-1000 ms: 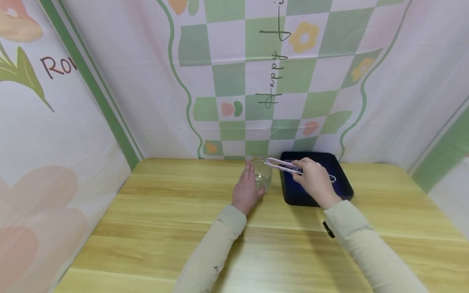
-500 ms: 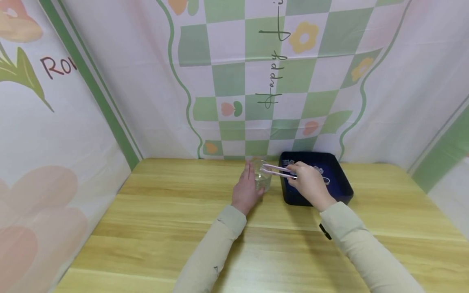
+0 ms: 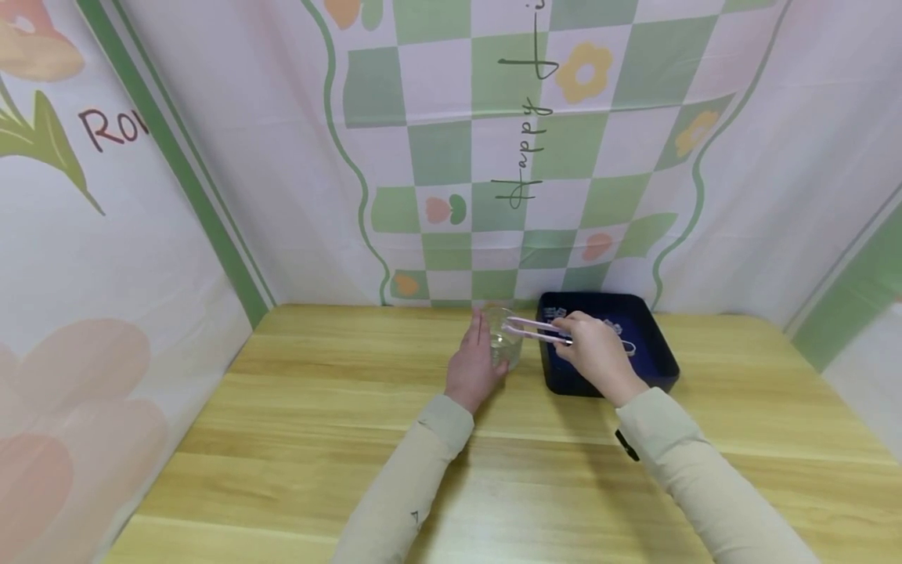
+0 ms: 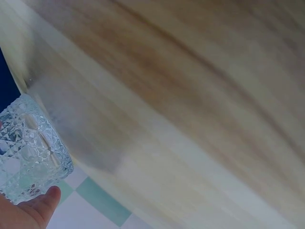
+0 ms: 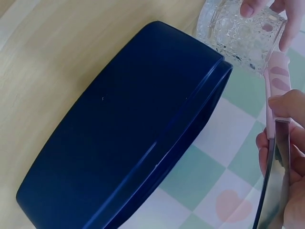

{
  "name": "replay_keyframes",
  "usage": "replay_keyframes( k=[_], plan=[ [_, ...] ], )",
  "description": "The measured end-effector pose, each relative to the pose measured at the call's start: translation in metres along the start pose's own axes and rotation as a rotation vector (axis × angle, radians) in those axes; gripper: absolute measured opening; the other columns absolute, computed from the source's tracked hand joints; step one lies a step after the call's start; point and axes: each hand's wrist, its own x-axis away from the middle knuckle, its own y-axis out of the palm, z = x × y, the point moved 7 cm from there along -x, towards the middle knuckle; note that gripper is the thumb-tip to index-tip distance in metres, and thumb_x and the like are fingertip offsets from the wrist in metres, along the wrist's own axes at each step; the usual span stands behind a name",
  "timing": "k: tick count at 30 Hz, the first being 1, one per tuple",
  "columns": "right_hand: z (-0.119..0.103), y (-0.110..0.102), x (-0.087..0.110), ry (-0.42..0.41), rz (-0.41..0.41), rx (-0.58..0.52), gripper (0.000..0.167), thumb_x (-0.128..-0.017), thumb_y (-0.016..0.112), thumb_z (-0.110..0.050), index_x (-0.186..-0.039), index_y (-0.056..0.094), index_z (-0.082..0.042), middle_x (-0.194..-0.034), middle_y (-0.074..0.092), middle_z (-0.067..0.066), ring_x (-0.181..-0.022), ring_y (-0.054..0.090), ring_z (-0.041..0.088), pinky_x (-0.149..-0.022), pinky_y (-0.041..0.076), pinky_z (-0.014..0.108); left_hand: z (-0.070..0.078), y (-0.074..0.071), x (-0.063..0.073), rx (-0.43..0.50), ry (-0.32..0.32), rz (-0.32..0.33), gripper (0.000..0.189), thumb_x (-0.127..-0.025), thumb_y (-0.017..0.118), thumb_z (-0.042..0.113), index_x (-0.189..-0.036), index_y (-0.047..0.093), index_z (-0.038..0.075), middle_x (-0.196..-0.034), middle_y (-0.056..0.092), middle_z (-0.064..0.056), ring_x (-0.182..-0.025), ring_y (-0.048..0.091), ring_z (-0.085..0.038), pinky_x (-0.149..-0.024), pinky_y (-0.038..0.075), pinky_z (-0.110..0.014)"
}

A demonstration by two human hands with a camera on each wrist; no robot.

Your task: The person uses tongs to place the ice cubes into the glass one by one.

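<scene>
A clear patterned glass stands near the back of the table, and my left hand grips it from the left. The left wrist view shows the same glass at its left edge, with fingers against it. My right hand pinches a pair of tongs with pink arms and a metal handle bend. Their tips overlap the glass's mouth. In the right wrist view the tongs reach to the rim of the glass; what is between the tips is hidden there.
Under my right hand sits a dark blue tray, its outer wall large in the right wrist view. Several small clear pieces lie inside it. A printed cloth hangs right behind the wooden table.
My right hand has come a little left and down, bringing the tongs' tips from above the glass's rim into its mouth. The left hand and glass have stayed put.
</scene>
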Motion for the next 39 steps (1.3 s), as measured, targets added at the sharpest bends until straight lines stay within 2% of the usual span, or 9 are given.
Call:
replay_keyframes(
  k=[11,16,21,24,30,35,39],
  plan=[
    [0.002,-0.002,0.001,0.002,0.016,-0.001,0.028,-0.075,0.075,-0.004,-0.101,0.071,0.004,-0.092,0.067,0.02,-0.073,0.065,0.034,-0.064,0.054,0.048,0.001,0.0,-0.001,0.002,0.008,0.014,0.09,-0.087,0.066,0.04,-0.152,0.016,0.002,-0.161,0.016,-0.01,-0.139,0.04,-0.023,-0.06,0.053,-0.017],
    [0.004,-0.005,-0.001,0.032,0.028,-0.005,0.03,-0.076,0.074,-0.005,-0.104,0.07,0.005,-0.097,0.067,0.021,-0.076,0.066,0.035,-0.064,0.055,0.049,0.001,0.0,-0.001,0.016,0.009,0.016,0.091,-0.087,0.067,0.039,-0.152,0.016,0.002,-0.161,0.016,-0.01,-0.138,0.04,-0.023,-0.062,0.054,-0.019],
    [0.01,-0.013,-0.002,0.074,0.077,-0.014,0.031,-0.077,0.073,-0.005,-0.106,0.069,0.005,-0.098,0.067,0.023,-0.079,0.066,0.036,-0.066,0.055,0.05,0.0,0.0,-0.001,0.021,0.008,0.018,0.092,-0.086,0.067,0.04,-0.152,0.015,0.002,-0.161,0.016,-0.01,-0.139,0.04,-0.023,-0.064,0.055,-0.019],
    [0.017,-0.018,-0.002,0.1,0.119,-0.003,0.031,-0.076,0.073,-0.005,-0.105,0.069,0.005,-0.098,0.067,0.024,-0.078,0.065,0.038,-0.065,0.054,0.051,0.0,0.001,-0.001,0.022,0.006,0.019,0.093,-0.086,0.068,0.04,-0.152,0.015,0.002,-0.161,0.016,-0.01,-0.138,0.041,-0.023,-0.066,0.056,-0.02],
    [0.037,-0.024,0.001,0.188,0.168,0.015,0.032,-0.076,0.073,-0.004,-0.106,0.068,0.007,-0.099,0.065,0.029,-0.082,0.064,0.044,-0.069,0.052,0.056,0.0,0.001,-0.002,0.022,-0.002,0.016,0.093,-0.087,0.067,0.041,-0.153,0.013,0.003,-0.162,0.015,-0.009,-0.137,0.042,-0.023,-0.059,0.054,-0.02],
    [0.057,-0.021,0.006,0.274,0.159,0.003,0.033,-0.076,0.07,-0.005,-0.107,0.067,0.008,-0.098,0.063,0.031,-0.087,0.061,0.047,-0.071,0.05,0.058,-0.001,0.002,-0.002,0.02,-0.002,0.01,0.093,-0.088,0.066,0.04,-0.153,0.012,0.004,-0.162,0.012,-0.007,-0.137,0.042,-0.022,-0.054,0.05,-0.017],
    [0.069,-0.015,0.011,0.305,0.125,0.0,0.034,-0.077,0.067,-0.005,-0.107,0.066,0.01,-0.096,0.062,0.032,-0.085,0.06,0.048,-0.07,0.048,0.058,-0.001,0.002,-0.002,0.012,-0.005,0.009,0.093,-0.088,0.066,0.041,-0.153,0.011,0.004,-0.163,0.011,-0.007,-0.137,0.042,-0.022,-0.056,0.05,-0.016]
  ],
)
